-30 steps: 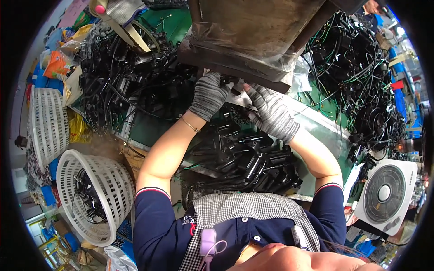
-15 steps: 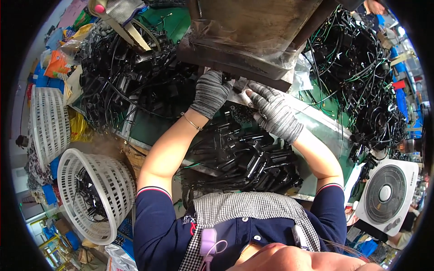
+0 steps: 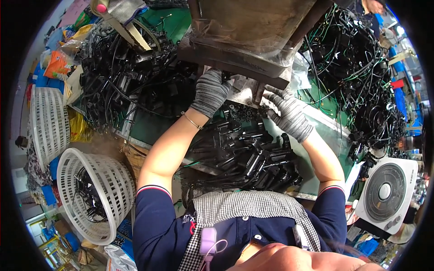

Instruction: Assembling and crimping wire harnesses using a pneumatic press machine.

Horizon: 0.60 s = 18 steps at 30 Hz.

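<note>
My left hand (image 3: 209, 94), in a grey striped fingerless-tip glove, is closed at the front of a metal machine (image 3: 235, 58), its fingertips partly hidden beneath the machine's dark edge. A small black piece shows at its fingertips, too little of it to name. My right hand (image 3: 290, 116), gloved alike, has its fingers apart beside a dark upright metal rod (image 3: 257, 93). Between the hands a pale metal plate (image 3: 241, 91) lies under the machine. Just in front of the plate is a heap of small black ring-like parts (image 3: 242, 113), close to my right fingertips.
Long black parts (image 3: 248, 158) are piled between my forearms on the green tabletop (image 3: 151, 119). Tangled black cables with parts rise at left (image 3: 122, 81) and right (image 3: 361, 77). White baskets (image 3: 122, 185) stand at left, a white fan (image 3: 386, 196) at right.
My right hand has drawn back to the right and slightly nearer me, uncovering the plate and the metal rod. The left hand stays in place.
</note>
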Each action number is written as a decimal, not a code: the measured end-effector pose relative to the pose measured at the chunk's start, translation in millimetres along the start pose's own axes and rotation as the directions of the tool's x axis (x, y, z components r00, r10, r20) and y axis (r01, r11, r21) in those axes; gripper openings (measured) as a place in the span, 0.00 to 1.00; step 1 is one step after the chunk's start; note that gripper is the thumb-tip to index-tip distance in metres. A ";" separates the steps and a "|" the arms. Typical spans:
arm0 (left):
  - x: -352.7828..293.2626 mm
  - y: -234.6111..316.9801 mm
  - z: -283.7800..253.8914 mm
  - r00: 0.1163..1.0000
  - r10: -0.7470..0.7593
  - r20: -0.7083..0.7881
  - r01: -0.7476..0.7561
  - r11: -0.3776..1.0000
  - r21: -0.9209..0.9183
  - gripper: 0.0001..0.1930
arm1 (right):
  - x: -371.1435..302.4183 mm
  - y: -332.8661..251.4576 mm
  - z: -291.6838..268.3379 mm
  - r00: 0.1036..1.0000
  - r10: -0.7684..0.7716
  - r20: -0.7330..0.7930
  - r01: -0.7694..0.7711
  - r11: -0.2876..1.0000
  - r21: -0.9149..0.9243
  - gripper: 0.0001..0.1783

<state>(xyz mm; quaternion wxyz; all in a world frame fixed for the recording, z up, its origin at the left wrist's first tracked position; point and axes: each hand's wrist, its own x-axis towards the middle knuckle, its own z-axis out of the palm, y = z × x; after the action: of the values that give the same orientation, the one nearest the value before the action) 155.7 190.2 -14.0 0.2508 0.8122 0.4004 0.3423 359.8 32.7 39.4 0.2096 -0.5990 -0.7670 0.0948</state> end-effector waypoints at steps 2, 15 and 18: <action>-0.5 -4.4 -0.2 0.998 0.050 -0.031 -0.050 0.999 0.012 0.18 | -3.0 3.1 -1.7 0.997 0.054 -0.061 -0.052 0.998 0.042 0.22; -94.8 115.9 -91.6 0.777 0.379 0.503 -0.549 0.799 0.245 0.23 | -13.1 15.9 17.3 0.835 0.436 0.335 -0.314 0.879 -0.360 0.10; -106.0 116.3 -88.4 0.705 0.367 0.607 -0.486 0.873 0.036 0.24 | -8.4 20.1 22.7 0.833 0.430 0.347 -0.259 0.858 -0.442 0.09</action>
<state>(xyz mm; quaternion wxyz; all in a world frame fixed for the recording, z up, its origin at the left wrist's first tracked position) 97.3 50.4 84.2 0.1944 0.9678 0.1354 0.0853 369.2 32.4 9.4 -0.1067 -0.7221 -0.6741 0.1133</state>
